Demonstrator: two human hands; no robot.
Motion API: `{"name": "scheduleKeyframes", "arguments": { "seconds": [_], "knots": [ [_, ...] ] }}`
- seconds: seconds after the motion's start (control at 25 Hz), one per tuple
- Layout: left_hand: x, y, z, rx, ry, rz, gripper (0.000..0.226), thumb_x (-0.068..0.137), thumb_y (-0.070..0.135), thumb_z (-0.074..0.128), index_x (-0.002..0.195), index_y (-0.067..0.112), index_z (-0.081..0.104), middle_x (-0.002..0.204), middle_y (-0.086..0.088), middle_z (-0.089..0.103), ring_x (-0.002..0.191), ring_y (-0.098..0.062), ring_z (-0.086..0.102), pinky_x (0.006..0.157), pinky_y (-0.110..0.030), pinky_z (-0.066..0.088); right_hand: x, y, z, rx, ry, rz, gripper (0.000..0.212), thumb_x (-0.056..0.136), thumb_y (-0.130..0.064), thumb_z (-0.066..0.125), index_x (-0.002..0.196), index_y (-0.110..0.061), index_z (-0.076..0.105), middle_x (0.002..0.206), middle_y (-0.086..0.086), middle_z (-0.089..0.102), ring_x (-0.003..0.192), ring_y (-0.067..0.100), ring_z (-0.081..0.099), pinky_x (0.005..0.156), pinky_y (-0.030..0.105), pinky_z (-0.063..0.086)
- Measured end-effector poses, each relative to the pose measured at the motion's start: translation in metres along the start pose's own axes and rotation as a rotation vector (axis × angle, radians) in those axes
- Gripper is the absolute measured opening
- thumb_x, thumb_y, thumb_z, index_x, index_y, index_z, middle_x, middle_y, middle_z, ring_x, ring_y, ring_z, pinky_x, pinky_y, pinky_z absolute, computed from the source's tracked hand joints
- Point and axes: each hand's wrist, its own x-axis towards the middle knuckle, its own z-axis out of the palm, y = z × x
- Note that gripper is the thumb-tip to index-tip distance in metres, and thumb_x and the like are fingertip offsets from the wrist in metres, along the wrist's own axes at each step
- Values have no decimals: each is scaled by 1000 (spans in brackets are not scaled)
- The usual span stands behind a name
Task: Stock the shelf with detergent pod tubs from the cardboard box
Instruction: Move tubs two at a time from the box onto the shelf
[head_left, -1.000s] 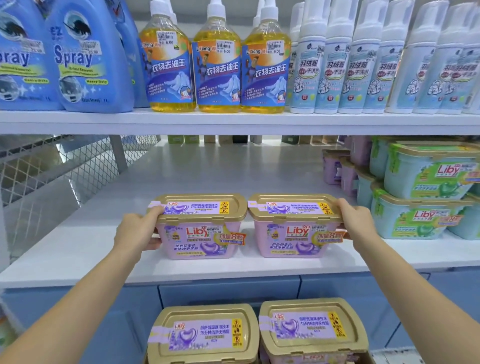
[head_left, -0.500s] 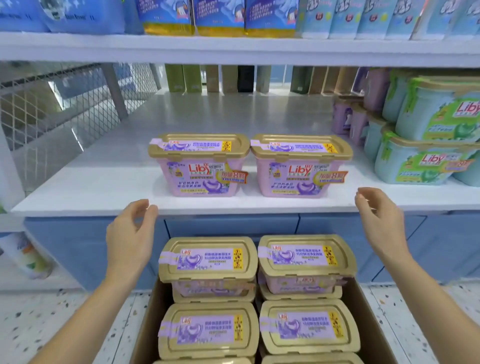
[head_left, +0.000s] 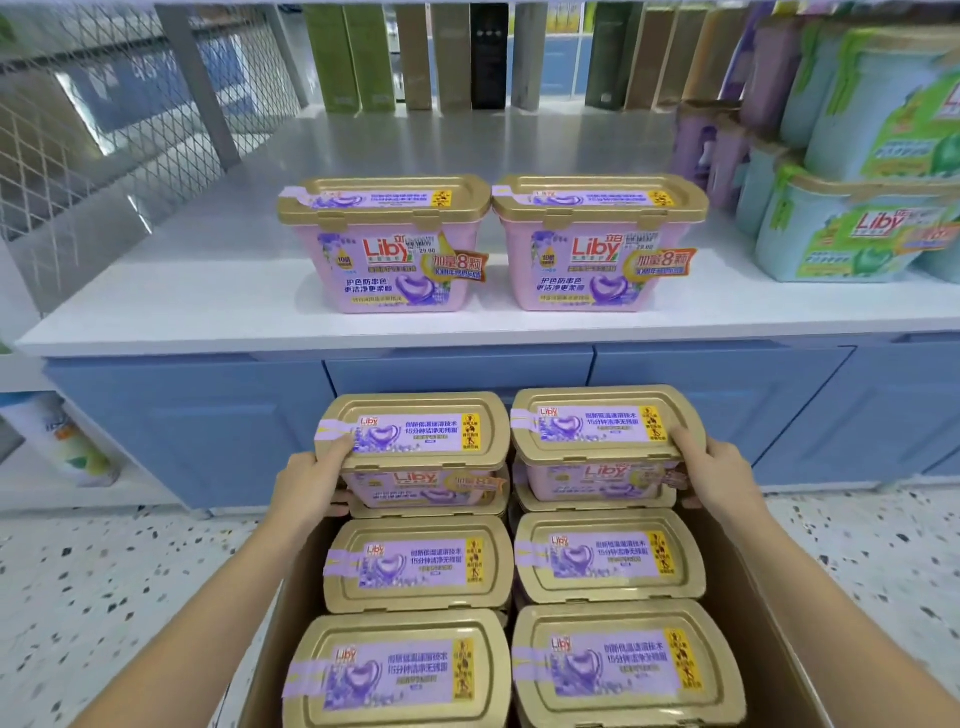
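Observation:
Two pink detergent pod tubs with gold lids stand side by side on the white shelf (head_left: 156, 291): the left shelf tub (head_left: 387, 244) and the right shelf tub (head_left: 600, 241). Below, an open cardboard box (head_left: 748, 613) holds several more of the same tubs. My left hand (head_left: 311, 480) grips the left end of the far-left box tub (head_left: 415, 436). My right hand (head_left: 714, 470) grips the right end of the far-right box tub (head_left: 602, 428). Both gripped tubs sit higher than the others in the box.
Green-and-teal tubs (head_left: 852, 228) and small purple tubs (head_left: 701, 140) are stacked at the shelf's right. Tall cartons (head_left: 452, 57) line the back. A wire mesh panel (head_left: 104, 124) closes the left side. Blue cabinet fronts (head_left: 197, 415) sit under the shelf, above a speckled floor (head_left: 104, 597).
Both hands let go of the two tubs on the shelf, dropped to the box and took hold of its two far tubs. The view tilted downward.

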Motion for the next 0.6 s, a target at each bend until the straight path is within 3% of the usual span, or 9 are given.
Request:
{"name": "scheduleKeyframes", "arguments": {
  "seconds": [0.16,0.28,0.44,0.6],
  "knots": [
    [0,1,3,-11,39,-3,39,85,41,54,89,3,63,86,-17,69,72,-28,68,57,-34,55,5,-2,-1,-35,38,27,46,86,-49,51,66,-8,52,84,18,64,84,39,63,79,53,55],
    [-6,4,4,-38,55,4,31,88,37,51,73,11,60,77,-14,68,64,-26,68,49,-30,57,5,-3,0,-144,78,-2,52,89,-50,44,67,-4,54,87,24,65,84,39,61,79,44,50],
    [-17,7,3,-78,160,31,33,85,38,51,67,13,60,70,-11,68,67,-30,69,74,-46,58,-4,-9,-4,-92,132,-11,55,90,-47,41,72,2,57,85,23,63,87,39,57,74,41,42],
    [-34,30,-13,-199,192,90,30,85,34,51,67,12,61,70,-11,66,67,-26,67,74,-42,57,-17,-38,-29,49,176,-29,51,83,-48,47,65,0,54,69,15,56,85,39,57,77,45,46]
  ]
}}
